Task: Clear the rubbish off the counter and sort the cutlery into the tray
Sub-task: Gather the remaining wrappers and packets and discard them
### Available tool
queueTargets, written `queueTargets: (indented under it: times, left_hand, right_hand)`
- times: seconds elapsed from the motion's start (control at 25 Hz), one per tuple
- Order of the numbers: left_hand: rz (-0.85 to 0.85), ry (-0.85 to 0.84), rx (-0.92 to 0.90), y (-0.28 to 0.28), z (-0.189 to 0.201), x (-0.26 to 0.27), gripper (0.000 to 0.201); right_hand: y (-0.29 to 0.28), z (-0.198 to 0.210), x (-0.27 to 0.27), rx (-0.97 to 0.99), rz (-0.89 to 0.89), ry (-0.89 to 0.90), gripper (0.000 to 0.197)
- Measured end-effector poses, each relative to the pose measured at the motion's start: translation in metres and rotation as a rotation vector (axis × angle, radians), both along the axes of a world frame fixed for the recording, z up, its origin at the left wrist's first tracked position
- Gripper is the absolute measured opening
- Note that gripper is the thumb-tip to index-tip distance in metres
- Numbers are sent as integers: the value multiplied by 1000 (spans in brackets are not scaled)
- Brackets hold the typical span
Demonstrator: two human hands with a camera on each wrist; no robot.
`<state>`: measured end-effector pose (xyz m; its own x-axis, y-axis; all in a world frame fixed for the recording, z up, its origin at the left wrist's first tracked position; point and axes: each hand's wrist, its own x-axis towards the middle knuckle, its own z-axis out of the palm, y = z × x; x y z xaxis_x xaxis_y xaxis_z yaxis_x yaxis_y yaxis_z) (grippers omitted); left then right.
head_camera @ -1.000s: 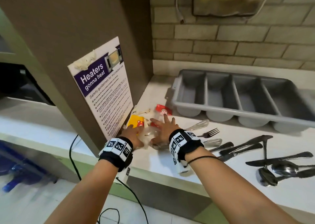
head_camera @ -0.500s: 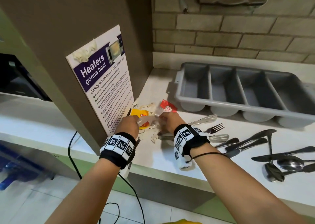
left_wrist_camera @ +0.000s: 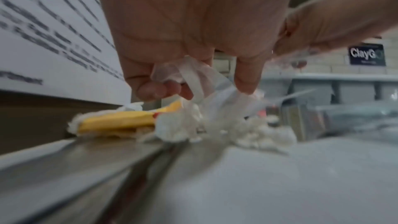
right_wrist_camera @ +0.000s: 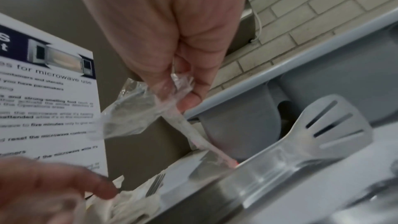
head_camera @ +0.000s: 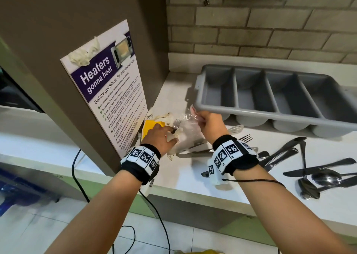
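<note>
A clear plastic wrapper (head_camera: 188, 127) stretches between both hands above the white counter (head_camera: 193, 176). My right hand (head_camera: 199, 116) pinches its upper end (right_wrist_camera: 172, 88) just in front of the grey cutlery tray (head_camera: 270, 116). My left hand (head_camera: 171, 135) curls its fingers round the other end (left_wrist_camera: 193, 77), close to crumpled white tissue (left_wrist_camera: 247, 125) and a yellow packet (head_camera: 149, 128). A metal fork (head_camera: 176, 124) lies among the rubbish, partly hidden. Loose knives (head_camera: 280, 153) and spoons (head_camera: 324, 178) lie to the right.
A brown cabinet side carrying a microwave poster (head_camera: 108, 91) stands directly left of the rubbish. A clear slotted plastic utensil (right_wrist_camera: 333, 125) and metal tongs (head_camera: 195, 151) lie under my right wrist. A black cable (head_camera: 77, 166) hangs off the counter's front edge.
Both hands went from lying flat on the rubbish to gripping it. The right hand has lifted the clear wrapper up toward the tray, and the red sachet is now out of sight.
</note>
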<state>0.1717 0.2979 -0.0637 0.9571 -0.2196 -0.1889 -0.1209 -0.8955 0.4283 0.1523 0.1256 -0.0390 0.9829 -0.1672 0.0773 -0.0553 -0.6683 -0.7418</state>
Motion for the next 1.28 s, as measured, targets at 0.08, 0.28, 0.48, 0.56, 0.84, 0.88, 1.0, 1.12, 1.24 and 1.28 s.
queueTargets:
  times: [0.08,0.28,0.48,0.56,0.84,0.88,1.0,1.12,1.24,1.28]
  left_hand:
    - [-83,36,117,-9,-6,1,58]
    - [-62,30,221,-21,-6,7,43]
    - [-31,-27,214,-27,-4,5,28]
    - [13,-36,166,-27,-2,3,27]
    - [157,-131,-160,-30,53,-2,24]
    - [201,-139,-204,-30,62,6,23]
    - [249,-179,-175,-35,79,40,25]
    - [179,-50,51,-39,60,79,34]
    - [111,152,352,-40,26,109,46]
    - [74,150,439,-39,21,111,52]
  right_hand:
    - [-9,4,-7,28,-16,-34,37]
    - [-20,20,-31,-6,4,-54,38]
    - [-18,20,-38,-15,-15,-36,36]
    - [-20,19,-41,-5,-14,-33,36]
    - [-34,26,-51,-18,-29,-39,33]
    - [-36,27,-51,-10,-28,-45,32]
    - [-39,31,-48,15,-24,-40,34]
    - [-36,34,-45,5,-21,-20,41]
    - [-32,32,-40,9,13,-37,47]
    - [-32,29,-38,1,19,-35,48]
